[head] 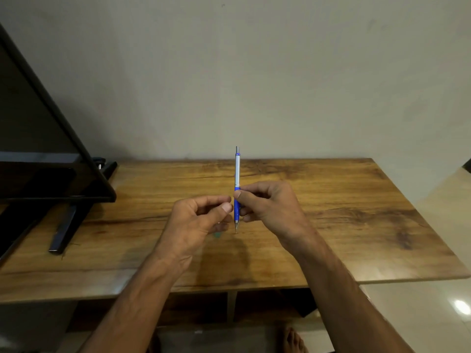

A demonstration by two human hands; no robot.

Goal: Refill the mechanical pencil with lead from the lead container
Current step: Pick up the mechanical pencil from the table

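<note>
My right hand holds the mechanical pencil upright above the wooden table, gripping its blue lower section with the metal tip pointing down. The silver upper barrel ends in a narrow metal top. My left hand is just left of the pencil, with thumb and forefinger pinched together close to the blue grip. Whether anything is held between those fingers is not visible. A small green thing shows on the table under my left hand, mostly hidden. I cannot tell if it is the lead container.
A black flat screen on black metal feet stands at the table's left end. A plain wall rises behind the table. A tiled floor lies to the right, and a bare foot shows below the table's front edge.
</note>
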